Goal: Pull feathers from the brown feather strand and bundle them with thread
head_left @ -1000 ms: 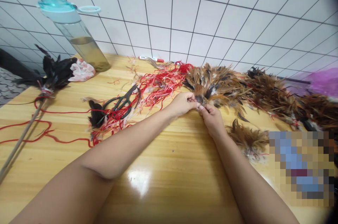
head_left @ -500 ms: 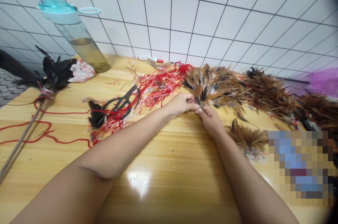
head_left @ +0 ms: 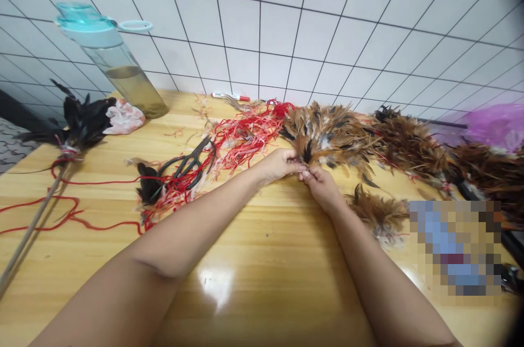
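My left hand (head_left: 280,165) and my right hand (head_left: 322,184) meet over the table, fingertips pinched close together. Between them a small bunch of brown and black feathers (head_left: 304,149) points away from me, its quill ends hidden by the fingers. Both hands are closed on it. Just beyond lies a large pile of brown feathers (head_left: 335,129). A tangle of red and pink string (head_left: 248,137) is left of the pile. Closer to me on the right, a smaller feather bundle (head_left: 374,208) rests near my right forearm.
Black-handled scissors (head_left: 190,164) lie among red string on the left. Beyond stand a water bottle (head_left: 137,90) and crumpled tissue (head_left: 124,117). A stick with black feathers (head_left: 82,120) lies far left. A marker (head_left: 230,97) is by the tiled wall; more feather bundles (head_left: 413,142) lie right.
The fingertips have shifted slightly against each other at the base of the feathers. The whole view has tilted a little; the things on the table stay in place.
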{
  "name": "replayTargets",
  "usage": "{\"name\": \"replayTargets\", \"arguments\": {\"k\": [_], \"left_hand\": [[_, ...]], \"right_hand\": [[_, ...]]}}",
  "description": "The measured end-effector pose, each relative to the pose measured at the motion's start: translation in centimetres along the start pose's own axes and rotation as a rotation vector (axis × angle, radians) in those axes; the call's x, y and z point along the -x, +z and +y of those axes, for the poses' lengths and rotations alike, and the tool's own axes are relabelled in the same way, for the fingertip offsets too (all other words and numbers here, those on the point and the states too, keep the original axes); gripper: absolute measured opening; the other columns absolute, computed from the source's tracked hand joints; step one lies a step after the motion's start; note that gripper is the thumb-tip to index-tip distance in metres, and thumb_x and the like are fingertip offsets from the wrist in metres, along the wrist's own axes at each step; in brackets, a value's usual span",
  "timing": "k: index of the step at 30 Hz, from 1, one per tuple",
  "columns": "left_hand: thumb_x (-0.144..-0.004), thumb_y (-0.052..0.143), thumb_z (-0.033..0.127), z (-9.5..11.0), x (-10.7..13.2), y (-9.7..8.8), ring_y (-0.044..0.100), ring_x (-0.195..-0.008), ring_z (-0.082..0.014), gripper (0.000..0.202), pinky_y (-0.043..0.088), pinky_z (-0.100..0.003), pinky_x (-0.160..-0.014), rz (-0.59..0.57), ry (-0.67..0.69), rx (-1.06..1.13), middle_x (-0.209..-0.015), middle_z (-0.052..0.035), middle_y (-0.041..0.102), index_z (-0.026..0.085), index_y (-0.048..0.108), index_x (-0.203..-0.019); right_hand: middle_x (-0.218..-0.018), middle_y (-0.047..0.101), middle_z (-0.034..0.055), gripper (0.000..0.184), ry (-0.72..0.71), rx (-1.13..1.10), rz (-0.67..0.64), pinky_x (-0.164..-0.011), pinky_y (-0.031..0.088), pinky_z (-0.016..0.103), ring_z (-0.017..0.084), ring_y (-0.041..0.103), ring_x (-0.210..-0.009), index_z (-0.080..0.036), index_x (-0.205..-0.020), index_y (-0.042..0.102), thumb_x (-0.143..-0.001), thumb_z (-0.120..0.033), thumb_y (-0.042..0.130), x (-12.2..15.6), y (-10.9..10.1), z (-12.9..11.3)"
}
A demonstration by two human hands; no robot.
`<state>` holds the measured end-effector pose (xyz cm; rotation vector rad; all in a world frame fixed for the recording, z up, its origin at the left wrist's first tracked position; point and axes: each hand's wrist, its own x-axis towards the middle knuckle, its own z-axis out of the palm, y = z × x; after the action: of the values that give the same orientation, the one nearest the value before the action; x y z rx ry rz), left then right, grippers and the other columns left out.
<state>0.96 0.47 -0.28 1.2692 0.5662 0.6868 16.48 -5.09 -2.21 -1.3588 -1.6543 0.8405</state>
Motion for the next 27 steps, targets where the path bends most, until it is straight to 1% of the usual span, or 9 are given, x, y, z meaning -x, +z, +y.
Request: {"name": "replayTargets", "arguments": {"k": [6, 9, 12, 14, 16, 18, 21, 24, 27], "left_hand": [[-0.069, 0.066, 0.021, -0.4, -0.6, -0.2, 0.049, -0.052, -0.0064, 0.015, 0.039, -0.019, -0.056, 0.011, 0.008, -0.093, -0.054, 0.005, 0.054, 0.012, 0.055, -0.071], [-0.07, 0.063, 0.016, -0.7, -0.8, -0.1, 0.05, -0.054, -0.0071, 0.008, 0.039, -0.02, -0.057, 0.025, 0.008, -0.154, -0.056, 0.004, 0.056, 0.011, 0.057, -0.072], [-0.07, 0.062, 0.015, -0.3, -0.6, 0.2, 0.054, -0.06, -0.0085, 0.008, 0.042, -0.021, -0.064, 0.036, 0.038, -0.124, -0.063, 0.0013, 0.06, 0.01, 0.059, -0.076], [-0.072, 0.064, 0.018, 0.3, -0.4, 0.4, 0.055, -0.065, -0.0086, 0.012, 0.043, -0.021, -0.067, 0.048, 0.095, -0.088, -0.068, 0.0001, 0.061, 0.01, 0.06, -0.08], [-0.074, 0.063, 0.021, 1.0, 0.0, 0.4, 0.055, -0.067, -0.0083, 0.017, 0.042, -0.021, -0.068, 0.107, 0.15, -0.108, -0.074, -0.0009, 0.063, 0.01, 0.062, -0.086], [-0.077, 0.061, 0.022, 1.5, 0.4, 0.3, 0.054, -0.069, -0.0083, 0.019, 0.042, -0.021, -0.07, 0.213, 0.169, -0.217, -0.079, -0.0018, 0.064, 0.011, 0.064, -0.091], [-0.08, 0.056, 0.021, 1.4, 0.6, 0.0, 0.054, -0.069, -0.0104, 0.017, 0.043, -0.024, -0.072, 0.328, 0.166, -0.491, -0.08, -0.0031, 0.066, 0.012, 0.066, -0.091], [-0.082, 0.054, 0.021, 0.7, 0.6, -0.1, 0.056, -0.073, -0.0129, 0.015, 0.043, -0.026, -0.073, 0.346, 0.185, -0.719, -0.082, -0.004, 0.067, 0.014, 0.067, -0.086], [-0.081, 0.052, 0.019, 0.6, 0.4, -0.3, 0.056, -0.077, -0.014, 0.014, 0.043, -0.026, -0.075, 0.338, 0.195, -0.855, -0.082, -0.0041, 0.066, 0.015, 0.066, -0.082]], "right_hand": [[-0.075, 0.067, 0.0028, 0.027, 0.021, -0.12, 0.018, -0.079, 0.044, 0.032, 0.018, 0.059, -0.079, -0.019, -0.071, 0.066, -0.078, -0.044, 0.059, 0.1, 0.1, 0.1], [-0.074, 0.066, 0.0025, 0.029, 0.05, -0.126, 0.05, -0.078, 0.044, 0.033, 0.018, 0.058, -0.078, -0.019, -0.07, 0.066, -0.075, -0.048, 0.062, 0.3, 0.4, 0.2], [-0.064, 0.057, -0.0008, 0.035, 0.102, -0.161, 0.136, -0.067, 0.041, 0.028, 0.014, 0.05, -0.066, -0.018, -0.065, 0.06, -0.071, -0.052, 0.063, 0.5, 0.8, -0.2], [-0.057, 0.048, -0.0042, 0.037, 0.157, -0.301, 0.196, -0.055, 0.035, 0.024, 0.01, 0.04, -0.055, -0.019, -0.065, 0.055, -0.07, -0.054, 0.065, 0.6, 0.6, -1.3], [-0.056, 0.043, -0.0061, 0.038, 0.196, -0.467, 0.245, -0.048, 0.027, 0.021, 0.007, 0.032, -0.049, -0.019, -0.066, 0.053, -0.066, -0.053, 0.07, 0.7, -0.1, -2.9], [-0.06, 0.045, -0.0055, 0.036, 0.203, -0.56, 0.312, -0.045, 0.023, 0.02, 0.006, 0.031, -0.049, -0.019, -0.07, 0.054, -0.063, -0.049, 0.074, 0.9, -1.0, -4.7], [-0.059, 0.043, -0.006, 0.036, 0.233, -0.617, 0.36, -0.042, 0.021, 0.019, 0.004, 0.028, -0.047, -0.019, -0.07, 0.054, -0.062, -0.046, 0.076, 1.6, -1.9, -6.4], [-0.055, 0.039, -0.0071, 0.038, 0.282, -0.63, 0.35, -0.041, 0.019, 0.02, 0.004, 0.027, -0.044, -0.019, -0.071, 0.053, -0.062, -0.05, 0.074, 2.5, -1.1, -5.9], [-0.051, 0.034, -0.0088, 0.042, 0.343, -0.665, 0.373, -0.04, 0.016, 0.02, 0.004, 0.023, -0.041, -0.02, -0.068, 0.048, -0.06, -0.053, 0.072, 2.7, 0.5, -4.1]]}}
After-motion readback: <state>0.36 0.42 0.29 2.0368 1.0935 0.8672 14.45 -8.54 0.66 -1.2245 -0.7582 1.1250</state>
